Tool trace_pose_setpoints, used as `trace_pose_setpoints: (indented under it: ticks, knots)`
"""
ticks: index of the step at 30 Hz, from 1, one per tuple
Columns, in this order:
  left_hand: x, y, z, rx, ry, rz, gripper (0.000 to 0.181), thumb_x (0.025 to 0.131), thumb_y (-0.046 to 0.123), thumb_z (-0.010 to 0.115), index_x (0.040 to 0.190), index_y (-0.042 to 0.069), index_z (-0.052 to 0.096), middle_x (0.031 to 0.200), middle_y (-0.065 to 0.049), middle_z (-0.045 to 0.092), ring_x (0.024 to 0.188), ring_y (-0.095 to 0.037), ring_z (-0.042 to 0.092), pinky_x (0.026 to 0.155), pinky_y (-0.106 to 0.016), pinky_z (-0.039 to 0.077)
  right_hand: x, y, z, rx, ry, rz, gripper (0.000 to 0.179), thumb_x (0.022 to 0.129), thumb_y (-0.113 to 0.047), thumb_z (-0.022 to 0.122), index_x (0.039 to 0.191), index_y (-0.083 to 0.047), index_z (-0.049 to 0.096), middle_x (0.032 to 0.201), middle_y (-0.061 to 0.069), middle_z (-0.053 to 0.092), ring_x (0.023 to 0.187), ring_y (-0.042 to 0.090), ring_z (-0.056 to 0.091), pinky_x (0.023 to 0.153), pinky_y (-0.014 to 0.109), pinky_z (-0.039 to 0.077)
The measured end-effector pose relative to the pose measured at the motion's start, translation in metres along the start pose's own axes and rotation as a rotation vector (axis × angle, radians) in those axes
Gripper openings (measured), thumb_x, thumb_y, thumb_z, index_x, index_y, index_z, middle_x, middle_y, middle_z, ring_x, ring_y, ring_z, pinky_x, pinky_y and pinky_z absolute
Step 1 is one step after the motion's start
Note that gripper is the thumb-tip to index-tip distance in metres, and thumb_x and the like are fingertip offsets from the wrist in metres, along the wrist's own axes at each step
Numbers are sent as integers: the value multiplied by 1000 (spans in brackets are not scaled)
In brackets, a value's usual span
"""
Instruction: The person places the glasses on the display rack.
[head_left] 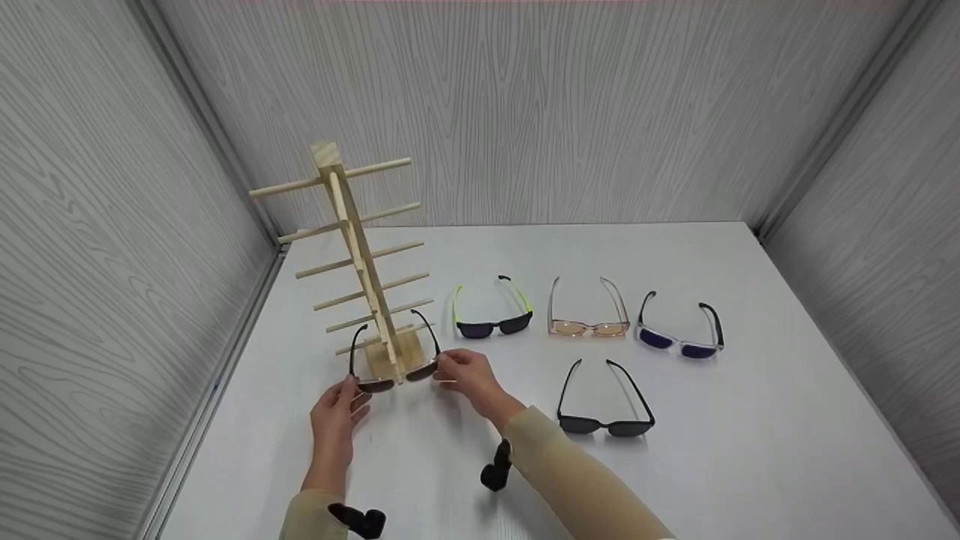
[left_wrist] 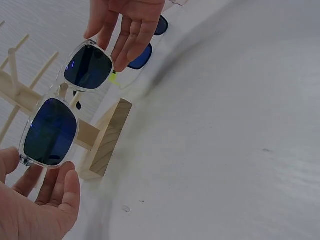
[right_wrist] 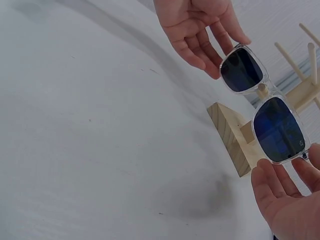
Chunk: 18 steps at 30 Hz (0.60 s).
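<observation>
Clear-framed sunglasses (head_left: 376, 386) are held at the near side of the wooden stand (head_left: 367, 262), left part of the table (head_left: 787, 435), with the tip of the lowest near-side peg (left_wrist: 63, 89) showing at the nose bridge. A drop could be caused if one end were let go early or the bridge sat too close to that tip; whether any weight is borne by the peg cannot be told, the bridge being see-through and small. The unfolded legs point far, one either side of the post, so a side peg could be snagged and the frame twisted. Smudged lenses are also possible, fingertips being close. Left hinge end is pinched by the left hand (head_left: 335, 412), right end by the right hand (head_left: 474, 380), other fingers loosely spread; the right forearm is slanted in from near right.
</observation>
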<state>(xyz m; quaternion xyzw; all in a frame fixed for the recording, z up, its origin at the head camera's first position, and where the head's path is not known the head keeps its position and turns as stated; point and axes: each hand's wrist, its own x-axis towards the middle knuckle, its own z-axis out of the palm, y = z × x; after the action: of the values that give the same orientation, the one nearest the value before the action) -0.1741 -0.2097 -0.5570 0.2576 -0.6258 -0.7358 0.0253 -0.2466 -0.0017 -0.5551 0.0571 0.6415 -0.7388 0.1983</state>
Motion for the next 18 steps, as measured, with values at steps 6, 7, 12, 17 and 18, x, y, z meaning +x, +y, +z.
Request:
trace_pose_setpoints:
  ticks: [6, 7, 12, 17, 18]
  knots:
    - [1, 1, 3, -4, -12, 18, 53, 95, 40, 49, 130, 0, 45, 124, -18, 51, 113, -27, 54, 90, -30, 47, 0, -1, 0, -16, 8, -11, 21, 94, -14, 57, 106, 2, 61, 96, 11, 65, 89, 23, 64, 80, 36, 52]
    - [1, 1, 4, -2, -15, 20, 53, 95, 40, 49, 129, 0, 45, 123, -18, 51, 112, -26, 54, 90, -30, 47, 1, -1, 0, -17, 10, -14, 21, 94, -14, 57, 105, 2, 62, 95, 11, 65, 89, 23, 65, 81, 37, 52]
    - [1, -1, 4, -4, -11, 7, 54, 95, 41, 49, 130, 0, 44, 124, -19, 52, 113, -27, 54, 90, -30, 47, 2, 2, -1, -14, 21, -12, 22, 93, -15, 57, 106, 3, 61, 98, 16, 64, 91, 26, 65, 83, 40, 51]
    - [-3, -4, -1, -39, -7, -27, 61, 94, 46, 48, 134, 0, 40, 129, -19, 49, 116, -27, 52, 92, -31, 45, 0, 3, -2, -34, 27, 25, 23, 94, -16, 57, 107, 2, 60, 104, 19, 63, 89, 22, 65, 81, 36, 52]
    - [-4, -5, -2, -49, -7, -26, 62, 94, 46, 48, 134, 0, 40, 129, -20, 48, 116, -27, 52, 93, -31, 45, -1, 3, -2, -34, 29, 28, 23, 94, -16, 57, 107, 3, 60, 104, 19, 63, 89, 22, 65, 81, 36, 52]
